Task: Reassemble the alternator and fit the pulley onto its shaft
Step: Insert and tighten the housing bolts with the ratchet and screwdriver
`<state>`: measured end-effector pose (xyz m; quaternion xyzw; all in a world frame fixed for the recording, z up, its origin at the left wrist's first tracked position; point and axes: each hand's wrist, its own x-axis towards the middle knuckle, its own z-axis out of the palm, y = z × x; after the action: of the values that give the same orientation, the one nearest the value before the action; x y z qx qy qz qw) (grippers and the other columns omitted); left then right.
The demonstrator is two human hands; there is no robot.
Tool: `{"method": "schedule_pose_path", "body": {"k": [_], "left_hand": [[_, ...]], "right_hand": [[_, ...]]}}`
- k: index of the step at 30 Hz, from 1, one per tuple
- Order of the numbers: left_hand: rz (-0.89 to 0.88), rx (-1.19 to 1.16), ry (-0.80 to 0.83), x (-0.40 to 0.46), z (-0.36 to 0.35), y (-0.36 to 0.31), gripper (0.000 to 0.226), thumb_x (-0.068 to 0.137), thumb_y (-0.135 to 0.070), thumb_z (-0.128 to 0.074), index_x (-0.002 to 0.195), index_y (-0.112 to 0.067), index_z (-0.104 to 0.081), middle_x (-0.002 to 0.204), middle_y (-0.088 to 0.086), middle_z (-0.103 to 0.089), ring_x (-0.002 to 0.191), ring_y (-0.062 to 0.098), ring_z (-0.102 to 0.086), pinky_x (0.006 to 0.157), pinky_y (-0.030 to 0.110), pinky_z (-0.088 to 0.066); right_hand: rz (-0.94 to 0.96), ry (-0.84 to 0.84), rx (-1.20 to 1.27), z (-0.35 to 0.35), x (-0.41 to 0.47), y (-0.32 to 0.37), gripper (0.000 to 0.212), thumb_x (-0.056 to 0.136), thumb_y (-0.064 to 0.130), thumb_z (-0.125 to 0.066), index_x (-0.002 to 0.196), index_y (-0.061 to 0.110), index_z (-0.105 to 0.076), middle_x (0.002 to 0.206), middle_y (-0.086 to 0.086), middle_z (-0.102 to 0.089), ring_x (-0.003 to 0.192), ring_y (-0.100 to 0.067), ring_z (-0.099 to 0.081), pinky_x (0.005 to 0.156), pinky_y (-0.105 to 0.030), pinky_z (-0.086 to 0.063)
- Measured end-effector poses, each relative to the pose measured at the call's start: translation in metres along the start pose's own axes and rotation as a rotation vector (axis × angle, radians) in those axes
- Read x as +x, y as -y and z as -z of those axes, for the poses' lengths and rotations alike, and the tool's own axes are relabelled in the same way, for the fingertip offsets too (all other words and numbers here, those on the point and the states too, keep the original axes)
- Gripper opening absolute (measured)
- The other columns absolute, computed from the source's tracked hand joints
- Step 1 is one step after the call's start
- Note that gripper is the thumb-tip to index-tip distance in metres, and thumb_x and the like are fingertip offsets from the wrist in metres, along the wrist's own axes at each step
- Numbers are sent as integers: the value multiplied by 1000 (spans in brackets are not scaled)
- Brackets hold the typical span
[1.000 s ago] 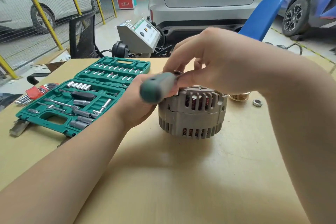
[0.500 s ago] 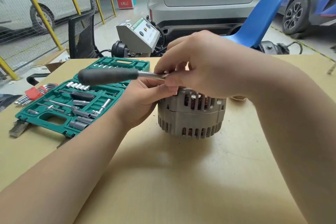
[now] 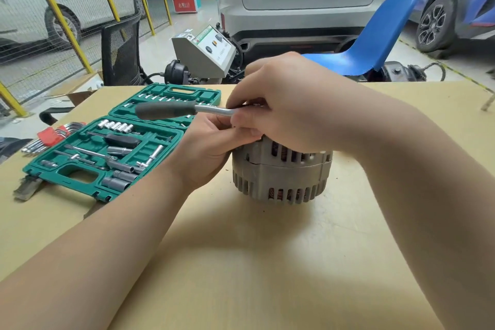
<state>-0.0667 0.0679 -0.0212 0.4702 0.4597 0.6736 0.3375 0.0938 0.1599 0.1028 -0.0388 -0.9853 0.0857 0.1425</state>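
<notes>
The grey alternator stands upright on the cardboard-covered table, copper windings showing through its vents. My right hand covers its top and grips the head end of a ratchet wrench. The wrench's dark handle sticks out level to the left. My left hand holds the upper left side of the housing, with its fingers curled just under the ratchet head. The shaft, the pulley and the nut are hidden behind my right hand and arm.
An open green socket case lies left of the alternator, with a red hex key set beyond it. Behind the table stand a grey tester box, a blue chair and parked cars.
The ratchet handle has swung from pointing toward me round to pointing left. Both hands have stayed on the alternator.
</notes>
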Motion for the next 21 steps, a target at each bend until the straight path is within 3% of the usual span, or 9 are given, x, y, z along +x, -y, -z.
{"method": "schedule_pose_path", "body": {"k": [3, 5, 6, 8, 10, 11, 15, 17, 21], "left_hand": [[-10, 14, 42, 1, 1, -1, 25, 88, -25, -84, 112, -15, -83, 111, 6, -79, 113, 20, -71, 98, 39, -58], [-1, 46, 32, 2, 0, -2, 51, 92, -29, -80, 127, 7, -69, 126, 29, -68, 124, 33, -61, 114, 65, -45], [13, 57, 28, 3, 0, -3, 62, 92, -29, -78, 130, 17, -59, 131, 37, -61, 127, 38, -57, 118, 70, -37], [13, 62, 46, 4, 2, -2, 55, 95, -31, -78, 127, 11, -64, 131, 24, -66, 128, 34, -59, 116, 56, -43], [16, 41, 62, 2, 0, -2, 34, 92, -35, -83, 118, -15, -79, 120, 3, -76, 120, 19, -67, 104, 36, -53], [12, 14, 53, 1, -2, -2, 32, 87, -36, -87, 115, -20, -81, 115, 1, -78, 116, 18, -70, 100, 33, -54], [-29, -9, 6, 2, 0, -1, 33, 81, -25, -92, 112, -16, -82, 112, 8, -78, 115, 27, -72, 99, 39, -56], [-15, -7, 16, 3, 2, -1, 32, 80, -27, -93, 108, -13, -83, 110, 9, -79, 113, 28, -74, 98, 38, -57], [2, -2, 19, 1, 0, -2, 23, 83, -21, -88, 105, -16, -85, 107, 7, -80, 110, 24, -74, 96, 33, -57]], "right_hand": [[20, 32, 118, 12, -7, -7, 18, 96, 33, -71, 108, 44, -77, 98, 14, -71, 92, -8, -65, 78, -32, -53], [22, 49, 159, 19, -13, -11, 21, 94, 27, -75, 103, 46, -77, 96, 23, -73, 88, 3, -66, 73, -24, -51], [17, 54, 166, 22, -15, -13, 22, 93, 25, -76, 102, 46, -78, 94, 28, -73, 86, 8, -65, 71, -22, -49], [6, 47, 163, 24, -17, -14, 23, 93, 25, -76, 101, 47, -78, 91, 31, -73, 84, 12, -64, 69, -19, -46], [4, 19, 137, 20, -15, -10, 18, 94, 31, -74, 103, 46, -79, 91, 25, -74, 88, 2, -67, 71, -21, -49], [6, 5, 112, 16, -12, -6, 14, 95, 36, -71, 103, 44, -79, 92, 19, -73, 90, -5, -66, 75, -25, -51], [-36, -43, -25, -4, 0, 6, 25, 100, 50, -59, 102, 35, -79, 88, 10, -60, 95, -20, -57, 81, -38, -51], [-60, -49, -54, -7, 2, 6, 30, 100, 53, -57, 100, 32, -79, 91, 6, -63, 95, -23, -58, 81, -42, -53], [-16, -15, 71, 3, -2, -2, 15, 96, 45, -66, 106, 41, -77, 95, 9, -70, 93, -16, -63, 81, -38, -54]]}}
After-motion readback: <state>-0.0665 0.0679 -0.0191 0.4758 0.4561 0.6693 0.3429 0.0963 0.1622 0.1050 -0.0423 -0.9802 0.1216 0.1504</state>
